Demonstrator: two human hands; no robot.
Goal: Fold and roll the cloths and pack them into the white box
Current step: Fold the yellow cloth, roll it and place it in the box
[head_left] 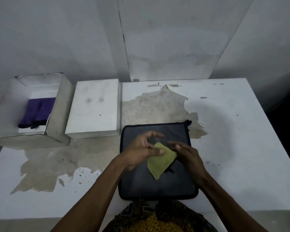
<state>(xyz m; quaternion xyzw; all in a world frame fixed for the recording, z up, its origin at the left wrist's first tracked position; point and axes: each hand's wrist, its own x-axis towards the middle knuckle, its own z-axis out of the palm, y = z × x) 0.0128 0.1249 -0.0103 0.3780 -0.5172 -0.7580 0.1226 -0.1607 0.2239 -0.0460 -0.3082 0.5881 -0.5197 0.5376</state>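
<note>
While both hands (141,153) (187,152) pinch the green cloth (159,160) mid-frame, fingers (155,151) curled, a loose grip could let its fold spring open.

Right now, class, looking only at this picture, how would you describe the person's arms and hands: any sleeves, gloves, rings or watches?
Both forearms are bare, with no sleeves in view. The left hand and right hand wear no gloves, and no ring, watch or bracelet shows. Dim light and blur hide finer detail.
</note>
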